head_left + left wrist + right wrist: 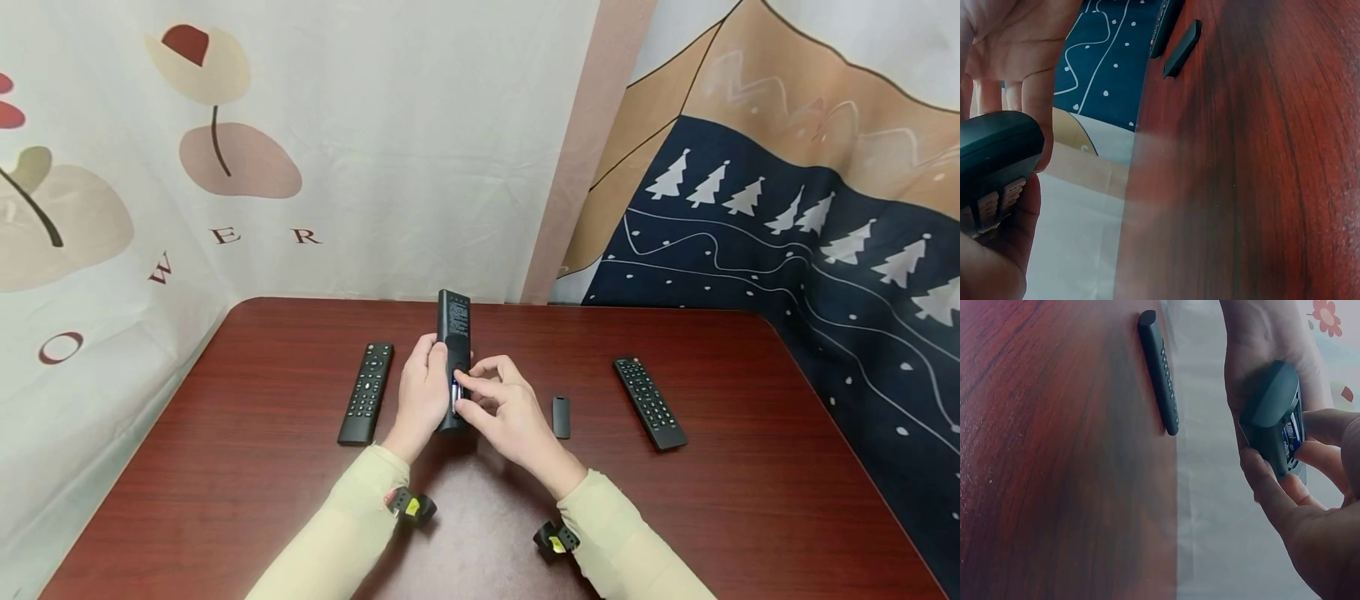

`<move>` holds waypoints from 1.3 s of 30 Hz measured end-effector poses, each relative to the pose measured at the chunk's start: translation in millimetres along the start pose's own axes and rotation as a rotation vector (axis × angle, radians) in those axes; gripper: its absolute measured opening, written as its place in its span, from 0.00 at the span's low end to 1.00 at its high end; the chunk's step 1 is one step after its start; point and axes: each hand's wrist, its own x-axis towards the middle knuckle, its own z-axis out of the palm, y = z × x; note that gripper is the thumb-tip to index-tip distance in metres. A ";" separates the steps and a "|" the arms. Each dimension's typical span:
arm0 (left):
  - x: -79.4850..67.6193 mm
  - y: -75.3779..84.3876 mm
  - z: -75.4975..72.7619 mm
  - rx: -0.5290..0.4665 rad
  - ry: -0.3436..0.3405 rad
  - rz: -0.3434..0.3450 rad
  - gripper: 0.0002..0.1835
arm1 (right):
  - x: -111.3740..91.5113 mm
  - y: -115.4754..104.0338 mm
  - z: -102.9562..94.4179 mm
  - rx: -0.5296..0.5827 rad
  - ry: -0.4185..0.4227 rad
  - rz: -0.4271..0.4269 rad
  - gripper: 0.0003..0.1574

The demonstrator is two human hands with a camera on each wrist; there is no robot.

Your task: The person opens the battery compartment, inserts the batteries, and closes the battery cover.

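Note:
A black remote control point(455, 315) is held up over the table, its back with a printed label facing me. My left hand point(423, 387) grips it along its left side. The battery compartment is uncovered, with batteries point(1291, 434) visible inside. At that compartment, the thumb and index finger of my right hand point(506, 408) pinch a battery point(456, 392) near its two ends. Other right-hand fingers point(1266, 487) lie against the remote's side. In the left wrist view, the button side of the remote point(1000, 147) faces the left palm.
Left of the hands, a second remote point(366, 393) lies buttons up on the brown table point(285, 500). A small black battery cover point(561, 417) lies right of the right hand. Farther right is a third remote point(650, 404). Printed curtains point(420, 150) hang behind the table.

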 end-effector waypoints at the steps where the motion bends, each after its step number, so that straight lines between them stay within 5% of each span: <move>1: 0.0 -0.1 0.0 0.001 0.001 0.003 0.18 | 0.0 -0.1 0.1 -0.005 -0.002 0.000 0.25; 24: -0.9 -3.2 1.7 0.009 0.008 -0.001 0.18 | -4.1 6.0 5.1 -0.119 0.002 -0.146 0.22; 39: -0.5 -3.0 1.6 -0.038 -0.008 -0.022 0.18 | -3.2 4.7 -0.1 -0.067 -0.005 -0.095 0.20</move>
